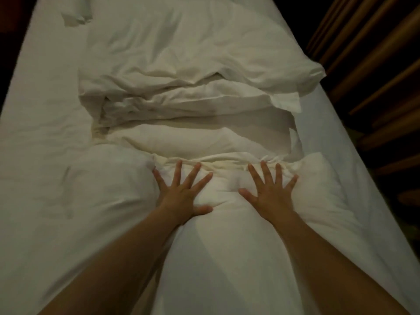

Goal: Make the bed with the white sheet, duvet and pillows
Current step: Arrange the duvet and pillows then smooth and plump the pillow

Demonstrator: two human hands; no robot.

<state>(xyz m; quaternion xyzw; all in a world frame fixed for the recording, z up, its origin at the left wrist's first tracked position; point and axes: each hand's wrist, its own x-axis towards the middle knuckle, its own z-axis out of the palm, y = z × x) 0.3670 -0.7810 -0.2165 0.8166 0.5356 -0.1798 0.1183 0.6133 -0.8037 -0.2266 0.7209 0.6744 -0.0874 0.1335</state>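
A white pillow (104, 196) lies across the near part of the bed, puffed up at both ends. My left hand (184, 194) and my right hand (272, 192) press flat on its middle with fingers spread, sinking it. Just beyond the fingertips its open case edge is bunched. A crumpled white duvet (181, 64) lies folded in layers across the middle of the bed. The white sheet (41, 114) covers the mattress, smooth on the left and right sides.
A wooden slatted panel (375, 64) runs along the bed's right side in the dark. A small folded white corner of fabric (75, 18) sticks up at the far left. The left edge of the bed borders dark floor.
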